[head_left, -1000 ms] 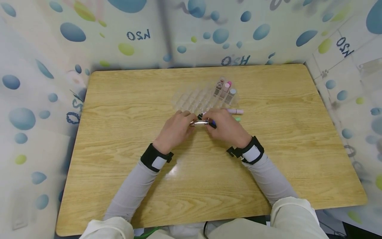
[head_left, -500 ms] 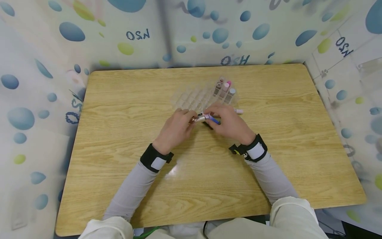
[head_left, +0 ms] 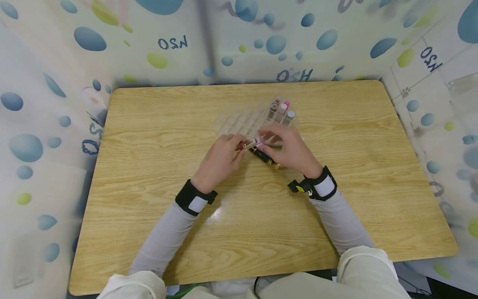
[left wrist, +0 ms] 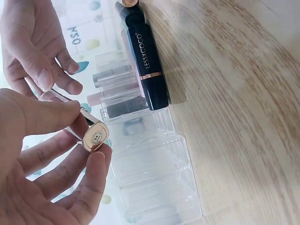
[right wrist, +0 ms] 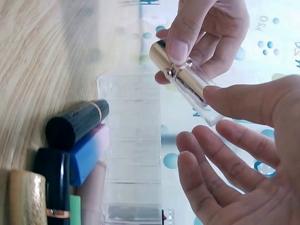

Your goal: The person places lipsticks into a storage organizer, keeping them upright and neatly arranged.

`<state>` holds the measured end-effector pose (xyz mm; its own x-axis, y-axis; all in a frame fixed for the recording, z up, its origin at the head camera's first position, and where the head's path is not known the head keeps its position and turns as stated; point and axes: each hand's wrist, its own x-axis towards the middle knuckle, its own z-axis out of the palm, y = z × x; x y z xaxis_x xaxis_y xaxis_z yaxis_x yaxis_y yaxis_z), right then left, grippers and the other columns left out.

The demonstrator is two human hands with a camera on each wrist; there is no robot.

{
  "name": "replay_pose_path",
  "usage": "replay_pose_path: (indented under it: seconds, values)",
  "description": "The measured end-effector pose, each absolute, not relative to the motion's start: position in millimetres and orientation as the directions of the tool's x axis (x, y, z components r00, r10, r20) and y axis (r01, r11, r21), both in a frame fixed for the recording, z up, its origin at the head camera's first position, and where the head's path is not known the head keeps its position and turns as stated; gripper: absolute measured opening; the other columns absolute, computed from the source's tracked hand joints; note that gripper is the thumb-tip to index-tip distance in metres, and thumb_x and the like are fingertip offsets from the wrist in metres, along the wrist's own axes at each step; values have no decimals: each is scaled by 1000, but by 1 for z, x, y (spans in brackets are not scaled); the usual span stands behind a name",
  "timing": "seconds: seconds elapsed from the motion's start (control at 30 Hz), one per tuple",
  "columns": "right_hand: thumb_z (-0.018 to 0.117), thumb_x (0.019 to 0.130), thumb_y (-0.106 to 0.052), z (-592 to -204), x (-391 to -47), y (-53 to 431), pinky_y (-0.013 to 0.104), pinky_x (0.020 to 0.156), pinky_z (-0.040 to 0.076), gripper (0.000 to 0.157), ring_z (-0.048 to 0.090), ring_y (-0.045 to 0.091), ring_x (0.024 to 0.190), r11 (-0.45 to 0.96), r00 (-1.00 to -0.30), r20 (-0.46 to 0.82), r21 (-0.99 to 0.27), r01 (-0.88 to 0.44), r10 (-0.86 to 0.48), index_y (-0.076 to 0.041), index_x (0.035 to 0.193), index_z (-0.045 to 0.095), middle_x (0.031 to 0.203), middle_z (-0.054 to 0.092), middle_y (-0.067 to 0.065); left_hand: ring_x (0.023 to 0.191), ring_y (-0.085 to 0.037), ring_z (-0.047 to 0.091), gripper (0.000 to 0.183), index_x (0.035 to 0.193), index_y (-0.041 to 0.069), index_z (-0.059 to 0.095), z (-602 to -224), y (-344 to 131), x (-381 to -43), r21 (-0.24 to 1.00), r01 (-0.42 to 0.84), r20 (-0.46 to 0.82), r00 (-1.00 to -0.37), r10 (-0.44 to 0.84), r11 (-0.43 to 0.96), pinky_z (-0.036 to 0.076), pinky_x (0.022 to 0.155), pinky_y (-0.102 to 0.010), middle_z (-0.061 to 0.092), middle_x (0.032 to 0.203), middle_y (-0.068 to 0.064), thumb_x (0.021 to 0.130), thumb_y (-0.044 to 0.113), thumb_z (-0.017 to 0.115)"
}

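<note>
My left hand point(head_left: 220, 157) pinches a gold lipstick tube with a clear cap point(right wrist: 191, 83) between thumb and fingers. Its round gold base, marked 04, faces the left wrist camera. On the right, my right hand point(head_left: 290, 148) has its thumb at the clear cap's end, while its fingers spread loosely apart from the tube. Below the hands lie black lipstick tubes point(head_left: 260, 155); one black tube point(left wrist: 148, 63) bears the lettering LESSXCOCO. Beside them, in the right wrist view, are a blue and pink block-shaped item point(right wrist: 88, 154) and a glittery gold cap point(right wrist: 27, 197).
Just behind the hands stands a clear compartment organizer point(head_left: 233, 120). Several tubes point(head_left: 283, 108) stand in its right-hand compartments. The wooden table point(head_left: 157, 124) meets a patterned curtain point(head_left: 246, 54) along its far edge.
My right hand has shifted slightly up and right, its fingers opening away from the tube. The lipstick in my left hand now tilts up to the right. More of the black tubes shows below.
</note>
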<state>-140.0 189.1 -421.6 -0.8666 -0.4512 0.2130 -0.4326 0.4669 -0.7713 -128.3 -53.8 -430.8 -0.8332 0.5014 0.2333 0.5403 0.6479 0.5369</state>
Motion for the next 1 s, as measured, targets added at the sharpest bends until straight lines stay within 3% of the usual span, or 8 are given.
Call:
replay_pose_path:
  seconds: [0.27, 0.63, 1.0]
  values:
    - [77, 97, -3, -425, -140, 183, 47, 88, 65, 33, 77, 30, 95, 380, -867, 237, -826, -417, -438, 6, 128, 70, 111, 77, 18, 99, -27, 71, 21, 122, 2, 69, -431, -53, -127, 589, 544, 253, -826, 503, 597, 61, 82, -40, 74, 113, -15, 103, 10, 71]
    - [75, 99, -4, -423, -136, 179, 41, 92, 65, 27, 77, 28, 102, 338, -877, 233, -857, -389, -420, 1, 125, 73, 119, 76, 16, 98, -25, 69, 21, 122, 1, 67, -431, -52, -125, 620, 538, 245, -824, 511, 571, 59, 81, -39, 73, 118, -15, 104, 10, 70]
    - [75, 97, 2, -418, -133, 178, 42, 92, 65, 24, 76, 29, 100, 255, -870, 271, -882, -396, -413, 5, 121, 73, 116, 76, 17, 108, -28, 72, 25, 125, 1, 66, -430, -52, -126, 642, 542, 248, -816, 522, 541, 62, 90, -40, 72, 122, -16, 104, 13, 70]
